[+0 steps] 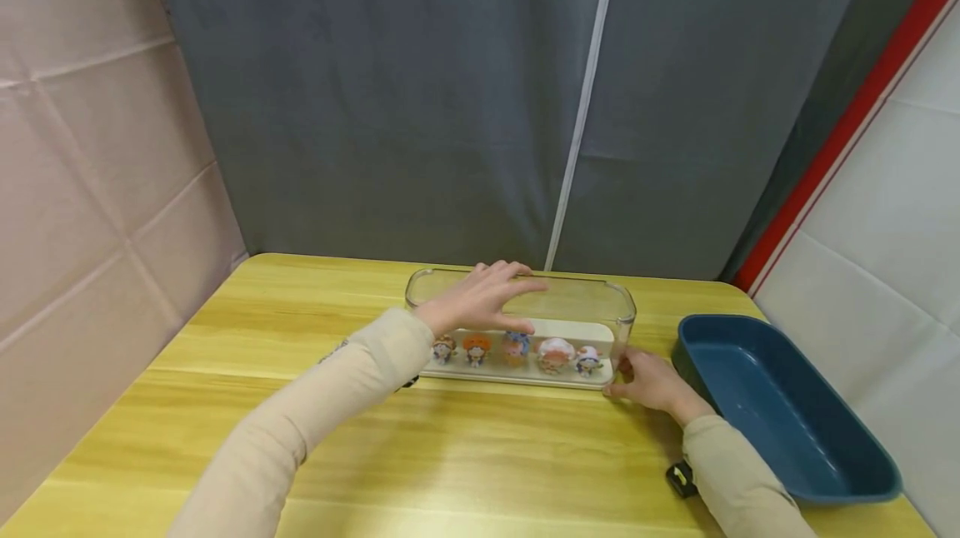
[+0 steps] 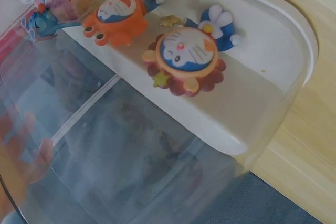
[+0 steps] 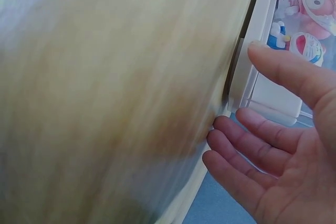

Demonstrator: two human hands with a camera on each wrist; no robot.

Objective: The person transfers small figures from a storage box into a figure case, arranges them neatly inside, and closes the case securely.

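Observation:
A clear display case (image 1: 585, 296) stands on the table, with a white base (image 1: 581, 330) and a row of several small cartoon figurines (image 1: 476, 346) inside. My left hand (image 1: 483, 296) reaches over the case from the front, its fingers spread; contact with the cover cannot be made out. Through the clear plastic in the left wrist view, part of that hand looks blurred. My right hand (image 1: 648, 380) is at the case's right front corner. Its thumb (image 3: 268, 59) touches the base's edge, while the other fingers (image 3: 252, 140) stretch loosely by the corner.
To the right of my right hand lies a deep blue plastic bin (image 1: 780, 405), close to my forearm. The wooden table (image 1: 420, 455) ends at a grey curtain (image 1: 390, 122) behind the case. Pale cloth walls stand at both sides.

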